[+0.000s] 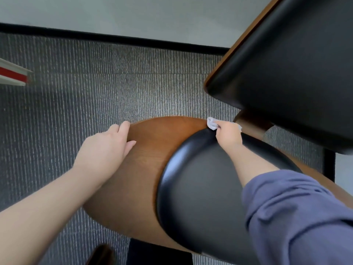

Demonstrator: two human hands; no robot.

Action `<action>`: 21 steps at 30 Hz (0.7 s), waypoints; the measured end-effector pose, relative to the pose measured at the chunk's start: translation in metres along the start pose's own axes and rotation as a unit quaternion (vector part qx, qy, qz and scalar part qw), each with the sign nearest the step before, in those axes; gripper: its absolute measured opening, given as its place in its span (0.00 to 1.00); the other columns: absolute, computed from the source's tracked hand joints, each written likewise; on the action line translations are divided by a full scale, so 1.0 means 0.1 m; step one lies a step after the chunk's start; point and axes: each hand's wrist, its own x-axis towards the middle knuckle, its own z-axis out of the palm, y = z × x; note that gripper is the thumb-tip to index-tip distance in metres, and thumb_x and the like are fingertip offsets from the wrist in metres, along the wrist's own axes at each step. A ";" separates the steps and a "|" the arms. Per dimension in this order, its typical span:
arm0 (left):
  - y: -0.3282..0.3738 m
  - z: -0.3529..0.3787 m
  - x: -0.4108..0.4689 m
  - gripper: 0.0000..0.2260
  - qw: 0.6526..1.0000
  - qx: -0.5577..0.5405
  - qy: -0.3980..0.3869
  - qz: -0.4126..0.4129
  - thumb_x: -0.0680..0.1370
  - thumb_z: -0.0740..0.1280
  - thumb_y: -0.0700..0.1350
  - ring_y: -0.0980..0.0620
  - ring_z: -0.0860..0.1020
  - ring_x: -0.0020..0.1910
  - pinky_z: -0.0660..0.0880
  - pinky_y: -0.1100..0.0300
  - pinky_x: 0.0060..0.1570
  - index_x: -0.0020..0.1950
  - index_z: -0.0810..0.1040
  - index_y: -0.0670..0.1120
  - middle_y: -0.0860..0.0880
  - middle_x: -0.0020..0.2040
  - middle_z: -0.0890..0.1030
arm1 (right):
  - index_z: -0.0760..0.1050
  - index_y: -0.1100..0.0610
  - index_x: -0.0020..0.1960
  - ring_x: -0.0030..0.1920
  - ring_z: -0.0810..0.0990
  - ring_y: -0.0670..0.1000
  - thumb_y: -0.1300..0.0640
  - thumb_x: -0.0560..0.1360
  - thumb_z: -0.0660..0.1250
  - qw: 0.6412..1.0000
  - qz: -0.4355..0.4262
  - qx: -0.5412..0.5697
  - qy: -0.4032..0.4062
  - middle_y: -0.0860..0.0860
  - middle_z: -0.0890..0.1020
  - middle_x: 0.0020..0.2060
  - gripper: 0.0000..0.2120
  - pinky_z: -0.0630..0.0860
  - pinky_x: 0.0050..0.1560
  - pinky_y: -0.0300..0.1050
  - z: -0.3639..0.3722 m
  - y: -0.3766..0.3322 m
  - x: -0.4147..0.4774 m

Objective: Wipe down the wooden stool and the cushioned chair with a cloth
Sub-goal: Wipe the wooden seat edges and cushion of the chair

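Right hand [228, 133], centre right of the frame: fingers curled tight round a small bunched white cloth [211, 123], only a wad of it showing past the knuckles. The cloth sits at the far rim of the cushioned chair [200, 188], right on the seam where the black pad meets the wooden shell [145, 159]. Left hand [107, 150], centre left, braces the shell: fingers curve over its far edge, thumb lies flat on the wood. Purple sleeve [296, 207] is pushed up, lower right. A second black-padded chair [286, 73] crowds the upper right, close to my wiping hand, with grey ribbed carpet [76, 92] beneath. I can't pick out the wooden stool for certain here. Risks as I judge them: the cloth is so balled up that little of it meets the surface, so the seam may get skipped. A wide stroke could knock my knuckles into the second chair. If the left hand slips, the chair may shift.
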 end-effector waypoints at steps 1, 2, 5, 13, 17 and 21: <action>0.00 0.01 0.00 0.16 1.000 0.000 0.005 0.001 0.76 0.67 0.52 0.43 0.73 0.22 0.57 0.62 0.24 0.53 0.75 0.39 0.44 0.35 0.75 | 0.77 0.57 0.64 0.58 0.78 0.60 0.64 0.79 0.57 1.000 -0.011 -0.015 -0.017 0.59 0.81 0.56 0.17 0.72 0.57 0.48 0.01 -0.03 0.00; -0.01 0.01 0.00 0.16 1.000 0.000 0.009 0.002 0.75 0.68 0.51 0.43 0.74 0.22 0.58 0.62 0.24 0.53 0.76 0.39 0.44 0.34 0.75 | 0.77 0.58 0.64 0.56 0.79 0.60 0.65 0.79 0.57 0.999 -0.032 -0.022 -0.030 0.60 0.81 0.55 0.17 0.73 0.56 0.49 0.02 -0.03 -0.04; -0.02 0.03 0.00 0.16 1.000 0.001 0.023 0.007 0.75 0.68 0.51 0.42 0.74 0.21 0.59 0.62 0.23 0.54 0.76 0.39 0.44 0.35 0.76 | 0.78 0.57 0.63 0.51 0.80 0.62 0.68 0.77 0.57 0.995 -0.099 -0.018 -0.010 0.61 0.83 0.51 0.19 0.76 0.52 0.53 0.02 0.11 -0.11; -0.03 0.04 -0.01 0.16 0.999 0.003 0.041 0.008 0.76 0.67 0.52 0.41 0.76 0.24 0.62 0.60 0.24 0.54 0.75 0.40 0.44 0.36 0.78 | 0.77 0.56 0.64 0.57 0.78 0.60 0.63 0.80 0.59 0.985 -0.168 0.033 0.021 0.58 0.82 0.57 0.16 0.71 0.54 0.45 0.10 -0.12 -0.32; -0.03 0.05 -0.01 0.16 0.999 0.007 0.046 0.010 0.75 0.68 0.52 0.41 0.76 0.23 0.62 0.59 0.24 0.55 0.76 0.41 0.45 0.36 0.78 | 0.80 0.56 0.58 0.49 0.81 0.61 0.65 0.78 0.58 0.996 -0.058 0.035 0.050 0.60 0.83 0.47 0.15 0.74 0.47 0.48 0.09 -0.07 -0.14; -0.03 0.06 -0.01 0.17 0.999 0.009 0.050 0.004 0.77 0.65 0.54 0.41 0.77 0.27 0.64 0.58 0.25 0.57 0.75 0.42 0.45 0.40 0.79 | 0.79 0.58 0.55 0.50 0.80 0.60 0.63 0.77 0.60 0.987 -0.130 0.080 0.047 0.57 0.83 0.48 0.11 0.74 0.49 0.49 0.18 -0.28 -0.33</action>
